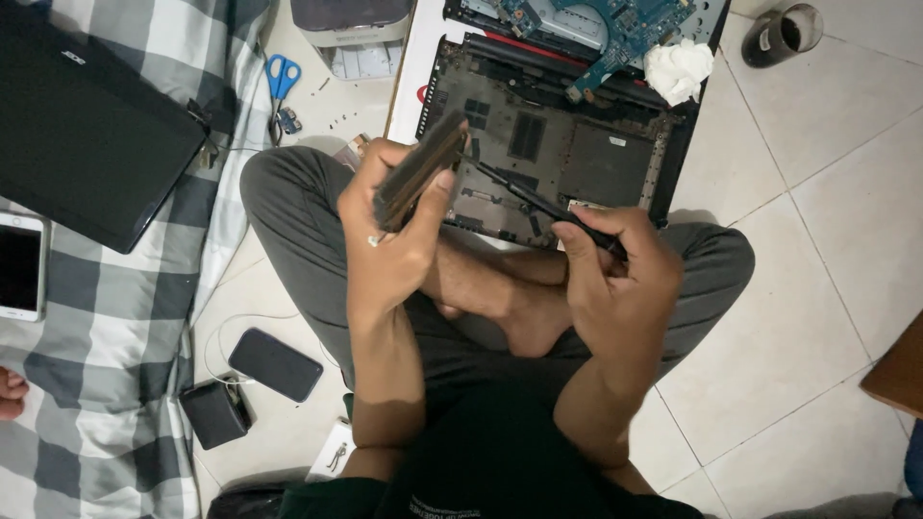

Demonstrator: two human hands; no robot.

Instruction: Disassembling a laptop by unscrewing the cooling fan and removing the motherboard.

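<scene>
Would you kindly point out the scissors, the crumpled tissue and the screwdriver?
scissors (282, 75): head view, on the blue handles.
crumpled tissue (679, 69): head view, on its white middle.
screwdriver (538, 203): head view, on the dark shaft.

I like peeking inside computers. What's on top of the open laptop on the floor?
On the open laptop shell lie a blue-green circuit board and a crumpled white tissue. Whatever lies beneath them is covered.

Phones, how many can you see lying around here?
2. A white phone lies on the checked blanket at the left edge; a dark phone lies on the floor tiles beside the person's knee. Others may be hidden.
</scene>
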